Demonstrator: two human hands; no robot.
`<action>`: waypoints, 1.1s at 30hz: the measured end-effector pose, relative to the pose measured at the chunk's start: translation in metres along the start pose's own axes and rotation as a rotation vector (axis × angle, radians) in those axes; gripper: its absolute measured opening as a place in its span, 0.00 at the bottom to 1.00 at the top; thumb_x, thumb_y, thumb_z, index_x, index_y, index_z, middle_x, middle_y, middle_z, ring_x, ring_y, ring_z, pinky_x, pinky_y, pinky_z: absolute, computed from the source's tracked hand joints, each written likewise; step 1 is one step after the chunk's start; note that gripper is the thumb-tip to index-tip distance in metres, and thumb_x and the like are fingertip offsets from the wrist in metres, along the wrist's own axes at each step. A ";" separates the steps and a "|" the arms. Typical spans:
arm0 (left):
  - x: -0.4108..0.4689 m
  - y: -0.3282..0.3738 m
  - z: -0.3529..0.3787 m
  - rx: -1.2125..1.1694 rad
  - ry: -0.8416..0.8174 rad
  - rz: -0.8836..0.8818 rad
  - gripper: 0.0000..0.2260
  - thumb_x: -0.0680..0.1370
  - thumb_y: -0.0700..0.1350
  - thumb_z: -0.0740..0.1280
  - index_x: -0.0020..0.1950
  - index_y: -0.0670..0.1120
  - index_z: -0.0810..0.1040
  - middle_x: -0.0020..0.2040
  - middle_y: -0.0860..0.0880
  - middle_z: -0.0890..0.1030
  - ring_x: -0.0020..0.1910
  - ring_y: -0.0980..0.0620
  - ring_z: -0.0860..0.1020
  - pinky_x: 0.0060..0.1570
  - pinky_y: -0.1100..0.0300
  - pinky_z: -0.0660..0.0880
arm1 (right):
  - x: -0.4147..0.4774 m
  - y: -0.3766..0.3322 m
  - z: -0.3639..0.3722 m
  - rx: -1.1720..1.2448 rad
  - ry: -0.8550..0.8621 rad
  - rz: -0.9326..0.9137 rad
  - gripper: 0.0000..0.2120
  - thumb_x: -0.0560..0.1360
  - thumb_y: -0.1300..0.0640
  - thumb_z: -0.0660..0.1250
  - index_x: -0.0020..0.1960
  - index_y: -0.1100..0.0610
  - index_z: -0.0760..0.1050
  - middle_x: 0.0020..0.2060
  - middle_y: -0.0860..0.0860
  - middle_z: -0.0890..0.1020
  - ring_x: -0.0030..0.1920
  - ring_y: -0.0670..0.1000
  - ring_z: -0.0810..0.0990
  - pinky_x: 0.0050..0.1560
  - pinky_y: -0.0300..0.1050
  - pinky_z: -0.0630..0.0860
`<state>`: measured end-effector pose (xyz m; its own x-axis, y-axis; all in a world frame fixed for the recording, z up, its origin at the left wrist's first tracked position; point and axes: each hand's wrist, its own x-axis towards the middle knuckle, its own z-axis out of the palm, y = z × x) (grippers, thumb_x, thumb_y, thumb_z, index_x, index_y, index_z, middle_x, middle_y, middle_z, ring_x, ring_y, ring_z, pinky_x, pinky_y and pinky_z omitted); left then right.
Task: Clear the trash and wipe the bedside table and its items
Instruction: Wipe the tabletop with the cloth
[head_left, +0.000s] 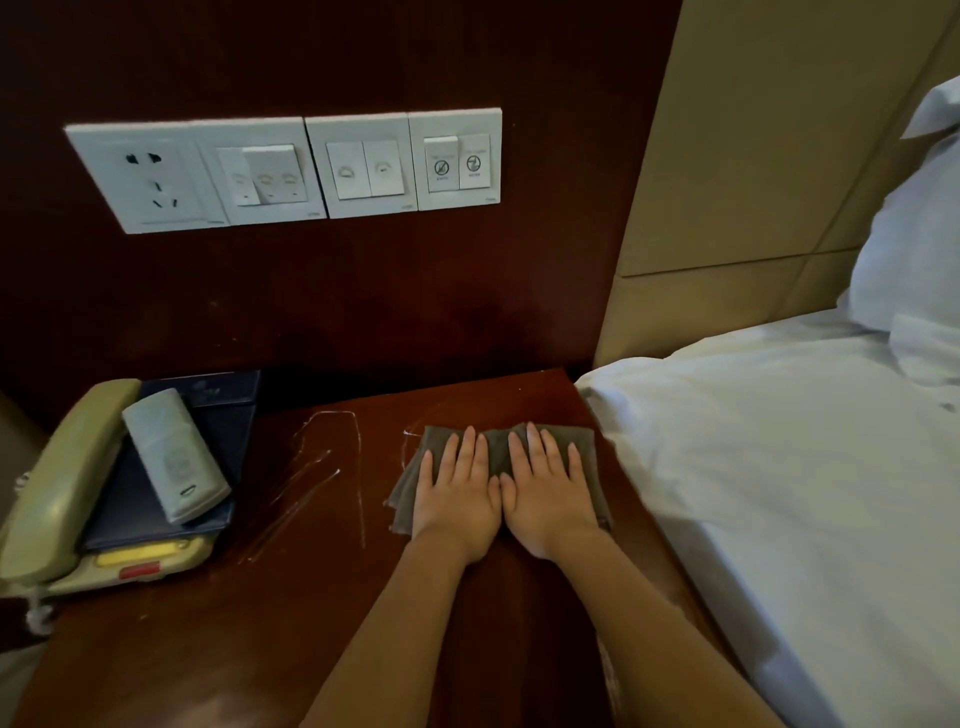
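Observation:
A folded grey-brown cloth (497, 451) lies on the dark red wooden bedside table (322, 597), toward its right rear. My left hand (457, 493) and my right hand (548, 493) lie flat on the cloth side by side, fingers straight, thumbs touching. Wet streaks (332, 467) shine on the tabletop left of the cloth. At the table's left stands a beige telephone (57, 499) with a dark blue folder (208, 467) lying on it and a white remote control (174, 454) on top of the folder.
A white bed (805, 493) with a pillow (914, 249) borders the table on the right. On the dark wall panel behind hangs a row of white switches and a socket (291, 169). A beige padded headboard (753, 182) stands at the back right.

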<state>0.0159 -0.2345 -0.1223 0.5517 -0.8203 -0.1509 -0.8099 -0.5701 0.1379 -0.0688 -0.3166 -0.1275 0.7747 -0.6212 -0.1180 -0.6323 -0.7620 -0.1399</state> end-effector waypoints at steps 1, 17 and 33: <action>0.013 -0.002 -0.003 0.001 0.000 0.000 0.24 0.83 0.52 0.41 0.78 0.47 0.38 0.78 0.50 0.37 0.76 0.51 0.37 0.74 0.50 0.37 | 0.013 0.002 -0.003 0.000 -0.001 -0.004 0.27 0.83 0.46 0.40 0.79 0.55 0.39 0.78 0.53 0.40 0.77 0.52 0.38 0.74 0.54 0.36; 0.118 -0.010 -0.022 -0.006 -0.002 0.037 0.24 0.83 0.52 0.41 0.78 0.47 0.42 0.79 0.50 0.43 0.77 0.52 0.42 0.75 0.49 0.38 | 0.117 0.022 -0.019 0.028 0.033 0.026 0.26 0.83 0.47 0.43 0.79 0.52 0.46 0.78 0.54 0.47 0.78 0.52 0.43 0.75 0.55 0.38; 0.007 0.011 -0.004 0.001 -0.023 0.006 0.25 0.83 0.53 0.40 0.77 0.46 0.37 0.78 0.48 0.36 0.76 0.49 0.37 0.74 0.49 0.36 | 0.000 0.009 -0.006 0.020 -0.028 0.115 0.27 0.83 0.45 0.41 0.79 0.51 0.39 0.77 0.57 0.39 0.77 0.56 0.38 0.73 0.57 0.35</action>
<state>0.0110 -0.2465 -0.1178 0.5420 -0.8226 -0.1720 -0.8136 -0.5649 0.1378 -0.0742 -0.3247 -0.1227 0.6972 -0.6983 -0.1621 -0.7168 -0.6824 -0.1433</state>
